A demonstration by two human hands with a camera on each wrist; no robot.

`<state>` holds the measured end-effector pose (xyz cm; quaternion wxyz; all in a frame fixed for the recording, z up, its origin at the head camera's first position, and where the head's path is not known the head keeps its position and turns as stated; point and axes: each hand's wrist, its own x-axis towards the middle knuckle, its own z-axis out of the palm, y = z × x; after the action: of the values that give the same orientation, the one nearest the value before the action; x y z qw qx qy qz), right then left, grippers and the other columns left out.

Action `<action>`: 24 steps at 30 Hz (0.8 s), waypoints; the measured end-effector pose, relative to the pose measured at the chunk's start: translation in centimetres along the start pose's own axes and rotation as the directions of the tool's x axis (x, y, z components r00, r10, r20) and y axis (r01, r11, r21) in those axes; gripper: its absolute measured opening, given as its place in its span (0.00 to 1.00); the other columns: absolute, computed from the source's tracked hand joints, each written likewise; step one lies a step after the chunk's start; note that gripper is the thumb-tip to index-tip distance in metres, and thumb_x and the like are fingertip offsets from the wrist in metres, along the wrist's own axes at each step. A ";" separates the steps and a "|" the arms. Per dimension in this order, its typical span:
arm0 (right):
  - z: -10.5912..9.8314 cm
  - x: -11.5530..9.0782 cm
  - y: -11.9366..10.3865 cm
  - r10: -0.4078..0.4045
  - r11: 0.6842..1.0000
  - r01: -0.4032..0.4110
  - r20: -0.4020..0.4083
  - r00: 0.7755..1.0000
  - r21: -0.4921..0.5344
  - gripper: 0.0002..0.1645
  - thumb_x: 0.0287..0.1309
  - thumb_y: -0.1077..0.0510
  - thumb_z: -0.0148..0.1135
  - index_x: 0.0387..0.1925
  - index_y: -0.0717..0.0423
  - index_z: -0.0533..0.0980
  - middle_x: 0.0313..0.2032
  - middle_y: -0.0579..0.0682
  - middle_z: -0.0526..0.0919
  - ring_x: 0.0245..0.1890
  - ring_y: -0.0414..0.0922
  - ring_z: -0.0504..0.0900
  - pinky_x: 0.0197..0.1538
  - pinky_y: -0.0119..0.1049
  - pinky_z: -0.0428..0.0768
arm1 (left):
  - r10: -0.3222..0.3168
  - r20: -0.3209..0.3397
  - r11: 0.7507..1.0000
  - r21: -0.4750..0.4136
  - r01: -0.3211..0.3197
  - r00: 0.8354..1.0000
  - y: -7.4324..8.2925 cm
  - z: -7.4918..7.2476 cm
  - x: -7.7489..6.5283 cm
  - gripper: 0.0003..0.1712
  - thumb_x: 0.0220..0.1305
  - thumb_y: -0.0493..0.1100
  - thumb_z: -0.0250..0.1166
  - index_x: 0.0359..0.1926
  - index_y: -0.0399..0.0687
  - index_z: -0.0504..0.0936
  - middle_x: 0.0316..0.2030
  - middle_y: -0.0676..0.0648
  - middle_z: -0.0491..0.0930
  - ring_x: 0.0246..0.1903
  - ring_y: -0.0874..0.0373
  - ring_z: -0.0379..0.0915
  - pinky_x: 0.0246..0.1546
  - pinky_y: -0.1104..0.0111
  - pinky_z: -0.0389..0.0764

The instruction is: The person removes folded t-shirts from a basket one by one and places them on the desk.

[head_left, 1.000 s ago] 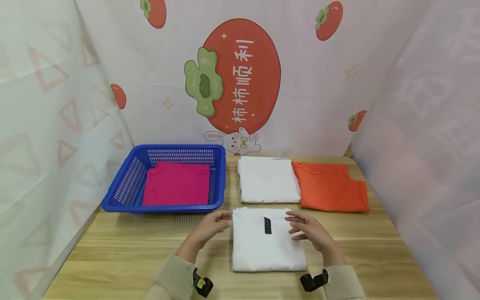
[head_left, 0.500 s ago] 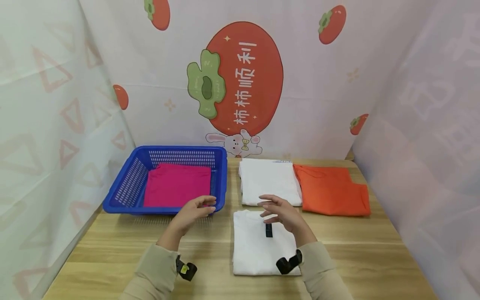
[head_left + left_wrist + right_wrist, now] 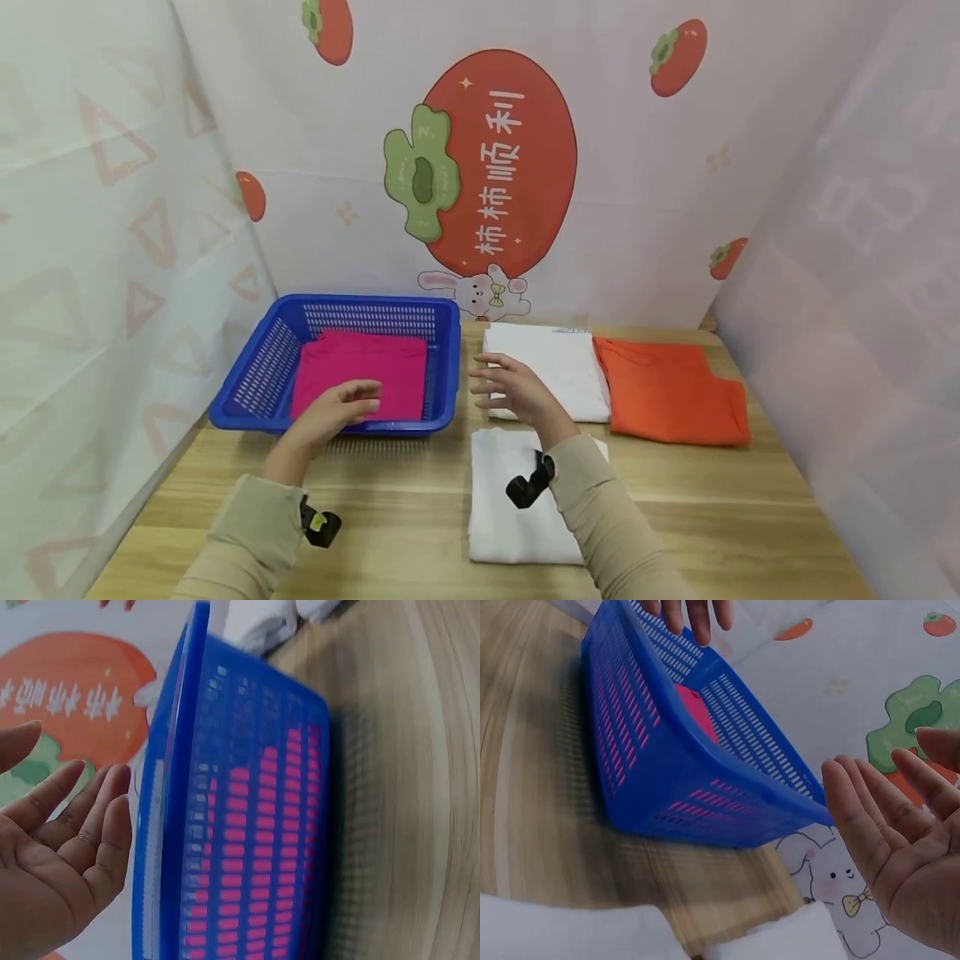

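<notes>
My left hand [image 3: 333, 412] hovers over the near rim of a blue plastic basket [image 3: 448, 375], fingers loosely bent and holding nothing. Inside the basket lies a folded pink garment [image 3: 390, 371]. To the right of the basket, my right hand [image 3: 517, 390] hangs in the air in front of a folded white garment [image 3: 562, 367], its fingers spread and holding nothing. A second folded white garment [image 3: 502, 500] lies nearer on the table, partly hidden by the right forearm. In the left wrist view the palm [image 3: 56, 877] stands beside the basket wall [image 3: 255, 825].
A folded orange garment [image 3: 667, 392] lies at the right, touching the rear white one. The wooden table [image 3: 720, 508] is bounded by a printed back cloth [image 3: 630, 250] and hanging side cloths.
Both hands have moved left and up, away from the near white garment toward the basket. The garments and basket have stayed in place, while the head view has shifted slightly.
</notes>
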<state>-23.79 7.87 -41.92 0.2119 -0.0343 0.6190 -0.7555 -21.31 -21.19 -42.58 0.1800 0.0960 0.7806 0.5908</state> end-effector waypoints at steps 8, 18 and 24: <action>2.5 3.2 0.3 0.043 0.998 -0.044 0.024 0.999 0.043 0.22 0.60 0.61 0.44 0.56 0.63 0.61 0.53 0.65 0.65 0.50 0.60 0.67 0.46 0.49 0.69 | -0.085 -0.109 0.996 -0.031 0.082 0.990 -1.8 -3.6 0.8 0.30 0.62 0.49 0.51 0.60 0.37 0.58 0.58 0.34 0.57 0.53 0.44 0.59 0.52 0.55 0.61; 4.4 5.5 1.2 0.100 0.995 -0.101 0.044 0.994 0.011 0.21 0.58 0.65 0.45 0.53 0.66 0.63 0.44 0.58 0.72 0.46 0.57 0.71 0.49 0.50 0.66 | -0.187 -0.179 0.981 0.019 0.193 0.966 -3.3 -6.0 2.4 0.28 0.64 0.44 0.46 0.60 0.32 0.55 0.57 0.32 0.59 0.54 0.43 0.58 0.50 0.56 0.63; 6.2 7.1 1.8 0.148 0.988 -0.145 0.067 0.987 -0.056 0.20 0.57 0.64 0.46 0.52 0.66 0.62 0.48 0.59 0.67 0.48 0.57 0.68 0.51 0.53 0.63 | -0.229 -0.186 0.966 0.078 0.247 0.955 -4.1 -6.8 3.9 0.28 0.61 0.43 0.50 0.57 0.27 0.58 0.53 0.31 0.63 0.51 0.39 0.59 0.46 0.56 0.67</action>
<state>-27.74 -0.68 -43.73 0.2878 -0.0209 0.6309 -0.7202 -27.37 -26.99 -45.58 0.1756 -0.0422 0.8279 0.5309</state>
